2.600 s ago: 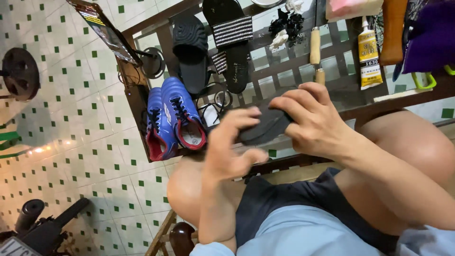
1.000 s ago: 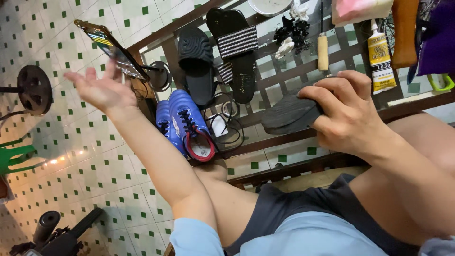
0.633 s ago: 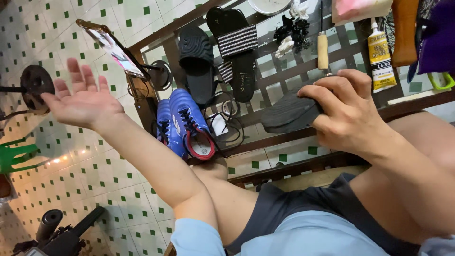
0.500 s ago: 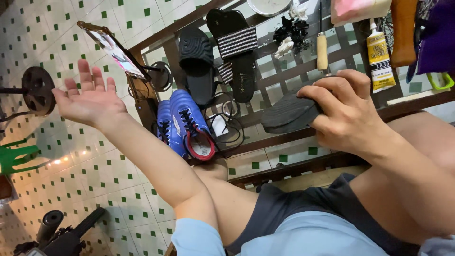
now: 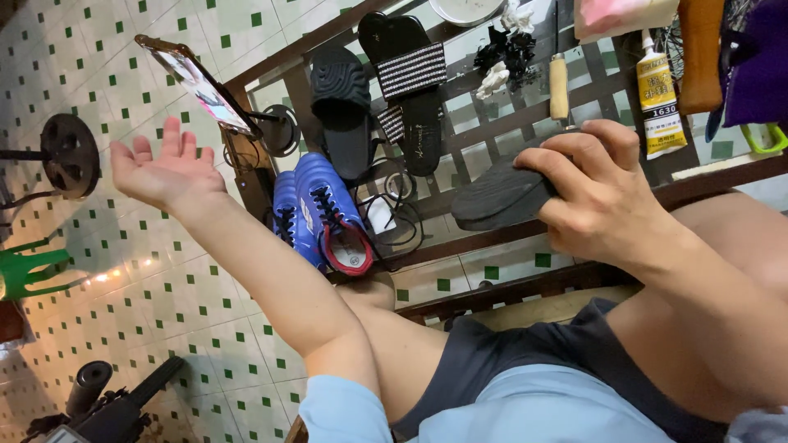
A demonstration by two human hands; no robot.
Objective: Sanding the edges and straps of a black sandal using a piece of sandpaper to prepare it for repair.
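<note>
My right hand [image 5: 597, 193] grips a dark rubber shoe sole [image 5: 497, 194] and holds it over the low wooden rack [image 5: 525, 115]. My left hand [image 5: 164, 171] is stretched out to the left over the tiled floor, palm up, fingers spread, with nothing in it. It hovers close to a phone [image 5: 197, 84] propped on a stand. Between the two hands a pair of blue sports shoes [image 5: 318, 213] stands on the floor by my knee.
On the rack lie black sandals [image 5: 343, 115], a striped slide [image 5: 409, 74], a glue tube [image 5: 658, 97], a wooden-handled tool [image 5: 558, 84] and black scraps. A round black stand [image 5: 71, 154] and a green stool [image 5: 31, 271] are at the left.
My left hand let go of the sole and swung out to the left, opening palm up near the phone. My right hand kept the sole, shifting it slightly right.
</note>
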